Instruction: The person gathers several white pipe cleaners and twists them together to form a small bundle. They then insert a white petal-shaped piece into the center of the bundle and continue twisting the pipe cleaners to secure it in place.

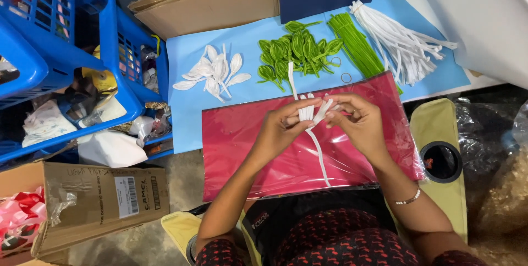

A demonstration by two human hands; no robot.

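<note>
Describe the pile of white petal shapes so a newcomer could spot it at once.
On the light blue sheet beyond the red sheet, look toward its left part. The white petal-shaped pieces lie there in a loose fan, left of the green leaf-shaped pieces; alone there in being white and spoon-like.

Grey concrete floor [179, 175]; blue plastic crates [49, 29]; cardboard boxes [212, 4]

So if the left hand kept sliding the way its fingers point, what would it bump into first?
Probably the right hand. The left hand points rightward across the white strips both hands pinch, fingertips nearly meeting over the red sheet.
</note>
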